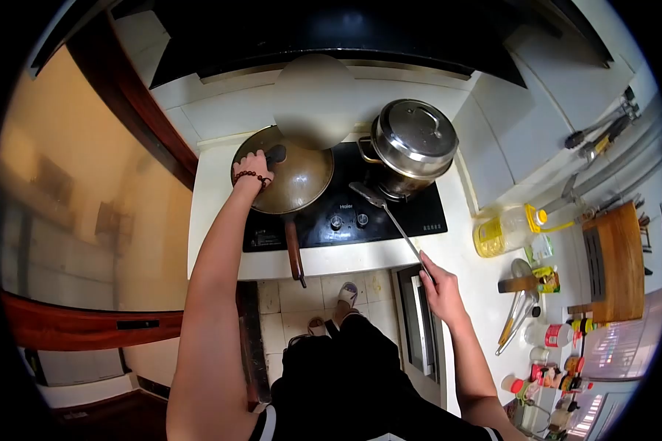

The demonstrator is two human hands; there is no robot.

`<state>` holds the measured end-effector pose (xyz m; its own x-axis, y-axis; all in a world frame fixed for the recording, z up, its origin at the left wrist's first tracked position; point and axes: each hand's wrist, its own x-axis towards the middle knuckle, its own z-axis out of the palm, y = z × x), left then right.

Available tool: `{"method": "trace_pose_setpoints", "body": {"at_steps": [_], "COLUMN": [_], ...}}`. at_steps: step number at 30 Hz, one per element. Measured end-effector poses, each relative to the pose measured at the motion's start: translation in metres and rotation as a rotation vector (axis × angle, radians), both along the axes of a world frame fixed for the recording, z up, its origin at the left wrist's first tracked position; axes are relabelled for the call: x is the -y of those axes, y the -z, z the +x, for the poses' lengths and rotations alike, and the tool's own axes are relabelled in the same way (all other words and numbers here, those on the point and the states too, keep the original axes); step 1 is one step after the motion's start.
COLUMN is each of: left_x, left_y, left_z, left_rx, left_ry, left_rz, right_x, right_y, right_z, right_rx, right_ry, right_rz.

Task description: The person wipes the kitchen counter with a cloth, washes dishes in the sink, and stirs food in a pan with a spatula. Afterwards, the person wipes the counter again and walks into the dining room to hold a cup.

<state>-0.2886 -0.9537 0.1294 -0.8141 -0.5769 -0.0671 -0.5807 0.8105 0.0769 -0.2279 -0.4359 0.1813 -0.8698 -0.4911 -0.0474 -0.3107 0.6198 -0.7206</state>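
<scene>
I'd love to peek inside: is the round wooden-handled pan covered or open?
Covered: a domed, brownish lid spans it, with the left hand at its dark knob.

A person's left arm [217,287] reaches far forward, nearly straight, the left hand [254,166] knuckles upward, fingers apparently curled in a grip (their tips are hard to make out). The right arm [476,360] is angled forward, its hand nearer the body: the right hand [439,287] is closed, wrist roughly in line with the forearm.
</scene>
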Motion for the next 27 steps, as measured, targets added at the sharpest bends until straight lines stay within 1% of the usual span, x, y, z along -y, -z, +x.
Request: {"method": "trace_pose_setpoints", "body": {"at_steps": [1, 2, 3, 4, 5, 6, 7, 8, 9, 10, 11, 12, 13, 14, 15, 16, 17, 18, 19, 20, 21, 22, 23, 25, 27], "left_x": [0.010, 0.018, 0.020, 0.022, 0.023, 0.028, 0.035, 0.039, 0.042, 0.059, 0.069, 0.078, 0.091, 0.101, 0.109, 0.116, 0.123, 0.128, 0.133, 0.140, 0.145, 0.149, 0.150, 0.150, 0.155], "left_y": [0.009, 0.020, 0.017, 0.015, 0.014, 0.012, 0.009, 0.007, -0.010, -0.006, -0.014, -0.015, -0.012, -0.007, -0.001, 0.004, 0.007, 0.010, 0.015, 0.020, 0.027, 0.033, 0.035, 0.037, 0.045], "left_z": [-0.010, -0.015, -0.017, -0.019, -0.018, -0.017, -0.011, 0.003, 0.017, 0.033, 0.052, 0.071, 0.090, 0.109, 0.127, 0.142, 0.156, 0.171, 0.185, 0.195, 0.207, 0.217, 0.221, 0.229, 0.236], "left_rx": [0.033, -0.039, -0.023, -0.015, -0.005, -0.001, -0.098, -0.188, -0.206, -0.275, -0.331, -0.405, -0.447, -0.576, -0.632, -0.693, -0.703, -0.734, -0.758, -0.760, -0.795, -0.830, -0.831, -0.915, -0.909], "left_ry": [0.005, -0.017, -0.041, -0.050, -0.061, -0.061, -0.067, -0.081, -0.112, -0.112, -0.120, -0.135, -0.163, -0.122, -0.143, -0.167, -0.164, -0.216, -0.267, -0.266, -0.285, -0.306, -0.307, -0.366, -0.396], "left_rz": [0.022, 0.063, 0.094, 0.095, 0.099, 0.098, 0.088, 0.088, 0.137, 0.132, 0.175, 0.184, 0.252, 0.278, 0.348, 0.419, 0.427, 0.515, 0.603, 0.611, 0.673, 0.736, 0.744, 0.811, 0.832], "right_x": [0.006, 0.012, 0.019, 0.026, 0.031, 0.036, 0.041, 0.045, 0.049, 0.054, 0.061, 0.070, 0.081, 0.091, 0.104, 0.123, 0.143, 0.162, 0.177, 0.191, 0.204, 0.217, 0.228, 0.247, 0.261], "right_y": [0.001, 0.000, 0.000, -0.007, -0.004, -0.015, -0.027, -0.023, -0.033, -0.046, -0.056, -0.063, -0.070, -0.076, -0.080, -0.086, -0.092, -0.096, -0.093, -0.083, -0.075, -0.073, -0.072, -0.068, -0.053], "right_z": [-0.016, -0.035, -0.048, -0.062, -0.077, -0.089, -0.101, -0.113, -0.121, -0.127, -0.131, -0.134, -0.137, -0.138, -0.135, -0.133, -0.131, -0.129, -0.129, -0.132, -0.133, -0.132, -0.133, -0.129, -0.128], "right_rx": [0.003, -0.100, -0.193, -0.171, -0.248, -0.211, -0.174, -0.281, -0.263, -0.247, -0.230, -0.227, -0.258, -0.287, -0.284, -0.307, -0.333, -0.366, -0.367, -0.423, -0.471, -0.466, -0.465, -0.386, -0.336], "right_ry": [-0.009, -0.064, -0.113, -0.123, -0.143, -0.147, -0.153, -0.185, -0.186, -0.206, -0.223, -0.219, -0.271, -0.321, -0.313, -0.367, -0.423, -0.483, -0.480, -0.539, -0.602, -0.617, -0.617, -0.655, -0.655], "right_rz": [-0.002, -0.036, -0.070, -0.067, -0.100, -0.035, 0.036, -0.050, 0.006, 0.060, 0.111, 0.113, 0.166, 0.222, 0.228, 0.324, 0.421, 0.523, 0.532, 0.559, 0.587, 0.639, 0.647, 0.760, 0.831]}}
